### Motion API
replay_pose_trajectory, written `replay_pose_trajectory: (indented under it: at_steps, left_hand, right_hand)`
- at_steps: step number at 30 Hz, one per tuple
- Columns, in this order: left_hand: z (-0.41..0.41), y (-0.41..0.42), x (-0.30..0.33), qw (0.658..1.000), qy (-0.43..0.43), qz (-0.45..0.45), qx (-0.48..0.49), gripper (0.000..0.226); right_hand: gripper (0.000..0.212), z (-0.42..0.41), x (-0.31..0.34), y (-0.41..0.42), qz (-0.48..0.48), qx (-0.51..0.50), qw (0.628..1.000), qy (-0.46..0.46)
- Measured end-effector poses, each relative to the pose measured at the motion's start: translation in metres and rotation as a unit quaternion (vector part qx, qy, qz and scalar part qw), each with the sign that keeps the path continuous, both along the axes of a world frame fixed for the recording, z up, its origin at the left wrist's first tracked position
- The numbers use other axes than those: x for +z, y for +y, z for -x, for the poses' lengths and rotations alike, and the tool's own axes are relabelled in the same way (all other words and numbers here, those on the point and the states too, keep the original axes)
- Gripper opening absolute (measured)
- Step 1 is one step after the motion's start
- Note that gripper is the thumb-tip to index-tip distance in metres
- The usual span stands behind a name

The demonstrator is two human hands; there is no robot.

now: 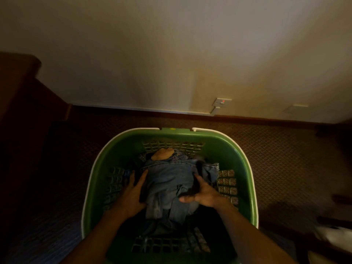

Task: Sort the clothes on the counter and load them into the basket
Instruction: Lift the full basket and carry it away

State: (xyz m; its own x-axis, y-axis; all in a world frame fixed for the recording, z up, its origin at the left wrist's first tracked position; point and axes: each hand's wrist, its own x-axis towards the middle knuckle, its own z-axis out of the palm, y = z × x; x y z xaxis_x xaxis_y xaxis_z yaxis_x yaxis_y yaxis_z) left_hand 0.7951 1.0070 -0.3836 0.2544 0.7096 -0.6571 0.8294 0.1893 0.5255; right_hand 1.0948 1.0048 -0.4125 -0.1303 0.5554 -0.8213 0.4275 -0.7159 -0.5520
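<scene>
A green laundry basket (228,147) with a white rim stands on the carpet right below me. Inside lies a bundle of blue denim jeans (167,180) on top of darker clothes, with a tan piece (163,154) showing at the far end. My left hand (133,193) presses flat against the left side of the denim, fingers straight. My right hand (204,193) holds the right side of the bundle, thumb over the denim and fingers round a dark fold.
Dark patterned carpet (276,149) surrounds the basket. A pale wall with a socket (222,102) runs behind it. Dark wooden furniture (22,103) stands at the left. Something white (331,237) lies on the floor at the lower right.
</scene>
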Motion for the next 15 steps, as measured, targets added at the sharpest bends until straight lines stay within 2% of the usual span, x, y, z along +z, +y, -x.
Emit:
replay_pose_trajectory:
  at_steps: [2,4,6,8,10,12,15]
  left_hand:
    - [0.001,0.001,0.038,0.995,-0.058,-0.066,0.051,0.088]
    - [0.002,0.004,0.067,0.983,-0.038,-0.158,0.086,0.057]
    - [0.003,0.008,0.092,0.968,0.031,-0.219,0.118,0.042]
    - [0.005,0.016,0.116,0.954,0.08,-0.241,0.16,0.042]
    - [0.009,0.024,0.139,0.953,0.119,-0.186,0.205,0.063]
    - [0.017,0.028,0.154,0.954,0.138,-0.087,0.251,0.086]
    - [0.027,0.031,0.164,0.952,0.114,-0.009,0.284,0.093]
  right_hand:
    - [0.12,-0.008,0.03,0.0,-0.018,-0.035,0.999,-0.019]
    - [0.089,-0.013,0.068,0.003,-0.038,-0.082,0.995,-0.05]
    - [0.05,-0.015,0.109,0.009,-0.074,-0.106,0.984,-0.126]
    - [0.021,-0.022,0.144,0.016,-0.119,-0.148,0.962,-0.194]
    - [0.016,-0.027,0.174,0.022,-0.135,-0.196,0.942,-0.238]
    - [0.03,-0.03,0.193,0.021,-0.106,-0.227,0.929,-0.271]
    - [0.059,-0.029,0.206,0.016,-0.044,-0.242,0.924,-0.292]
